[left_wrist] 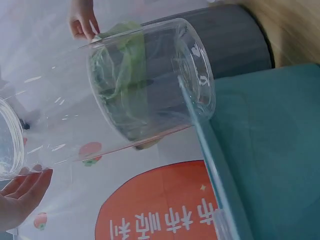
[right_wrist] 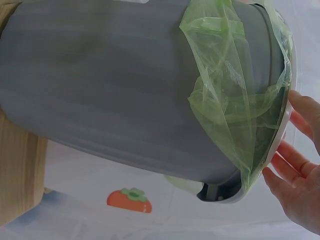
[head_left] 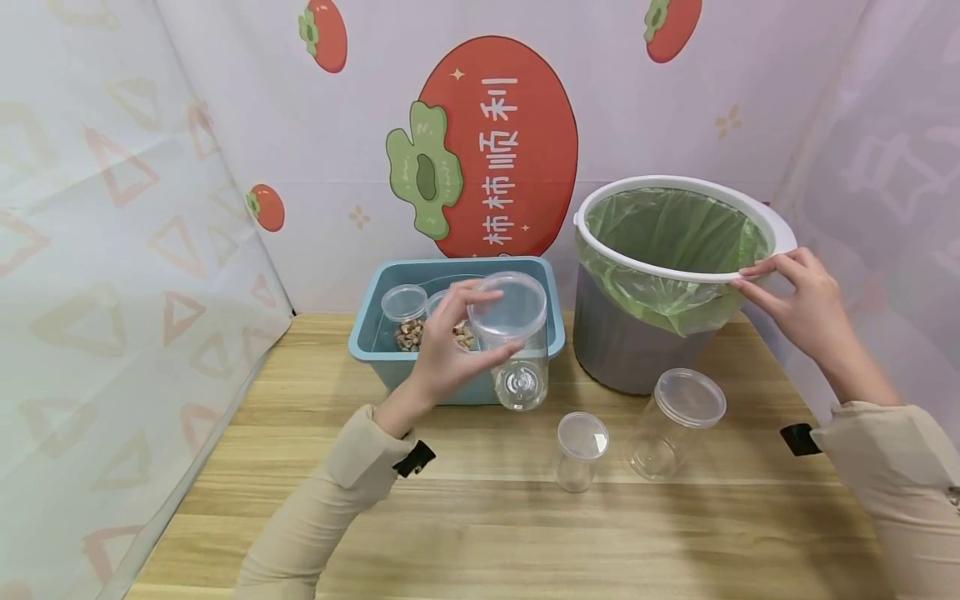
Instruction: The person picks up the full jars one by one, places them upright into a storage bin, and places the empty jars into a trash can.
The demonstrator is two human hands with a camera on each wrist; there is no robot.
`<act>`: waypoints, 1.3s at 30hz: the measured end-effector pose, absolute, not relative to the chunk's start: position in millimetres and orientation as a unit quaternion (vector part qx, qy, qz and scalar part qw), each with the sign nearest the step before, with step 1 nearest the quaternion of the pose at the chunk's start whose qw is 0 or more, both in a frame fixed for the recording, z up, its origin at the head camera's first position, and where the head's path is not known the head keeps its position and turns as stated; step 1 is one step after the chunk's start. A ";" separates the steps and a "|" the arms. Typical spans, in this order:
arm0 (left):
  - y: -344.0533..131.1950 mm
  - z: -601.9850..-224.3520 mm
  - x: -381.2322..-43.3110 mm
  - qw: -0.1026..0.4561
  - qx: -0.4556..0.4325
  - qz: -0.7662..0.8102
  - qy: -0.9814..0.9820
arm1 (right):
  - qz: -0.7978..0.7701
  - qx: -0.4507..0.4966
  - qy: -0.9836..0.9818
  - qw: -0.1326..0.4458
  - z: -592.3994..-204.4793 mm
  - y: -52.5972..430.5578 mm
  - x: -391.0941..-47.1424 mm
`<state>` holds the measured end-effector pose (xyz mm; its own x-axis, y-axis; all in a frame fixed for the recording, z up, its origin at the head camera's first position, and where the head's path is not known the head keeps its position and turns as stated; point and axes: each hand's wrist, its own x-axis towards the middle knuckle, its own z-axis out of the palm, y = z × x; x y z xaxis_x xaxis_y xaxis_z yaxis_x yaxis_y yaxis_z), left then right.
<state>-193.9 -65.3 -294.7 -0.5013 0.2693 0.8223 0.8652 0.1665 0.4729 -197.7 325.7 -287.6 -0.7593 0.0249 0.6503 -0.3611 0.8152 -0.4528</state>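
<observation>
My left hand (head_left: 444,348) grips a tall clear plastic jar (head_left: 527,348) near its lidded top, with thumb and fingers on either side. The jar is tilted and overlaps the front edge of a blue bin (head_left: 405,371); no contents show through its clear wall (left_wrist: 150,85). Inside the bin stand lidded jars with nuts (head_left: 409,335) in them, partly hidden by my left hand. On the right, my right hand (head_left: 808,307) pinches the white rim (right_wrist: 284,122) of a grey trash can (head_left: 637,350). A green bag (head_left: 660,304) lines the can and folds over its outside.
On the wooden table (head_left: 465,533) stand a small lidded clear jar (head_left: 576,467) and a larger lidded one (head_left: 667,433), in front of the trash can. A printed cloth backdrop (head_left: 360,125) rises behind the bin, with hanging cloth on both sides.
</observation>
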 end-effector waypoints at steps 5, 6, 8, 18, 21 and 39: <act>-62.7 -272.1 -203.4 0.290 -0.411 -0.521 -0.690 | 0.289 0.089 -0.895 0.327 -286.8 325.9 -197.5; -62.1 -267.5 -205.0 0.286 -0.413 -0.527 -0.686 | 0.288 0.089 -0.896 0.326 -286.7 325.9 -197.4; -60.7 -258.3 -208.2 0.282 -0.418 -0.537 -0.676 | 0.289 0.088 -0.896 0.325 -286.5 325.7 -197.1; -46.7 -214.3 -222.5 0.249 -0.405 -0.581 -0.661 | 0.285 0.087 -0.899 0.320 -286.2 325.0 -197.4; -41.4 -202.0 -225.2 0.232 -0.389 -0.600 -0.660 | 0.285 0.085 -0.900 0.319 -286.1 325.0 -197.5; -10.3 -161.2 -238.7 0.226 -0.283 -0.676 -0.642 | 0.287 0.095 -0.893 0.332 -287.4 324.5 -196.6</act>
